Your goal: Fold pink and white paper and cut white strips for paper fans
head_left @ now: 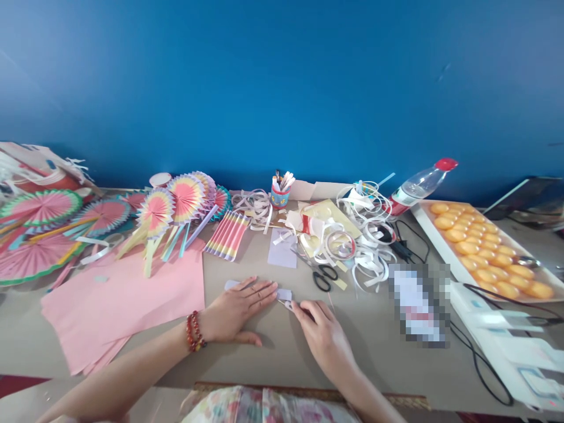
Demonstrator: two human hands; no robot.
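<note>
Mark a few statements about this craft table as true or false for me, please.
1. The left hand lies flat on the pale lilac paper strip. True.
2. The right hand holds the black-handled scissors. False: they lie on the table beyond it; its fingertips pinch the strip's end.
3. A red bead bracelet circles the left wrist. True.
4. The clear plastic bottle with a red cap stands upright. False: it leans far over.
5. The pink paper sheets lie right of both hands. False: they lie left.

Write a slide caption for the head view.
Left hand flattens a pale paper strip; right hand pinches its end.
</note>
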